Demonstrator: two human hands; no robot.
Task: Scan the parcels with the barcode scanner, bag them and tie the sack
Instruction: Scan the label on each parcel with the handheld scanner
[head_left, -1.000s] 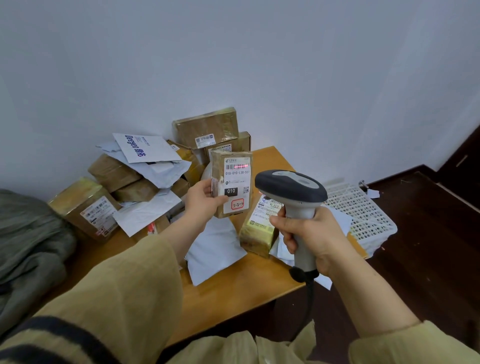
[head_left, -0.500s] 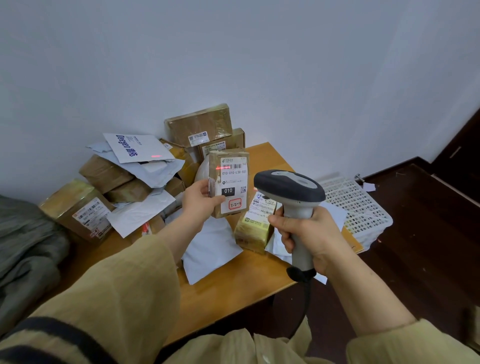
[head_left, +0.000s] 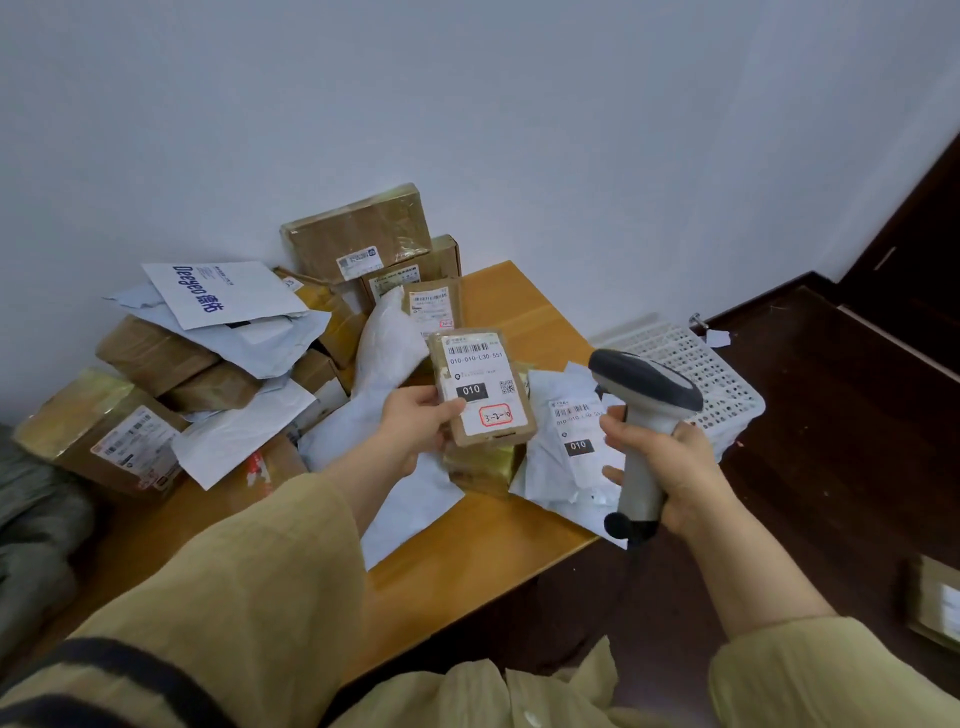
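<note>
Wooden table (head_left: 519, 525) mid-frame, half buried by the parcel pile (head_left: 156, 353) upper left, labels there unreadable, small brown parcel (head_left: 483, 389) centre, left hand (head_left: 421, 421) pinching its left edge, barcode scanner (head_left: 644, 384) right of centre, right hand (head_left: 670, 467) wrapped round its handle, trigger hidden.

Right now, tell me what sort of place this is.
Probably a makeshift parcel-sorting corner in a plain room: labelled parcels heaped on a table against a bare wall, a scanner in the right hand, a white crate beside the table.
</note>
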